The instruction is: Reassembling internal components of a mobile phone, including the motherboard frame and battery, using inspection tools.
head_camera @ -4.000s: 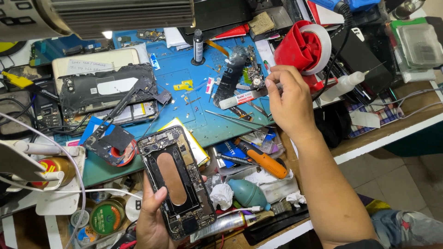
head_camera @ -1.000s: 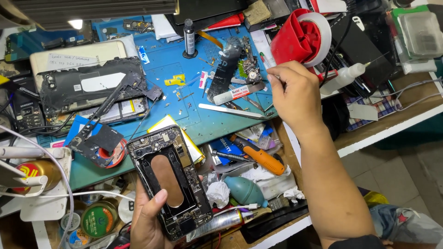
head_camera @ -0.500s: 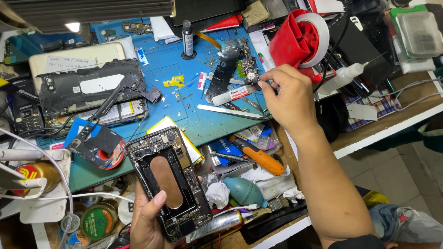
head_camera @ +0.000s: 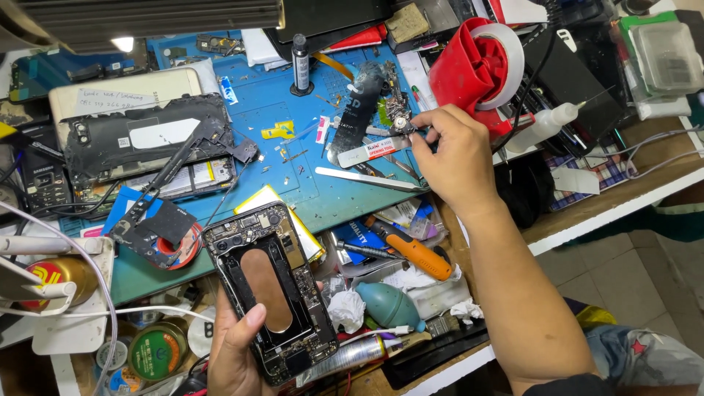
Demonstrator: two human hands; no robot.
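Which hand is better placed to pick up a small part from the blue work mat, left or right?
Right, most likely. The right hand is already over the blue work mat, fingertips pinched at the small parts near its far edge. The left hand is occupied gripping the opened black phone frame near the bench's front.

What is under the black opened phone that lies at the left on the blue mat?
Under the black opened phone lies another opened phone, its battery partly showing. The rest of it, and the blue mat beneath, is covered.
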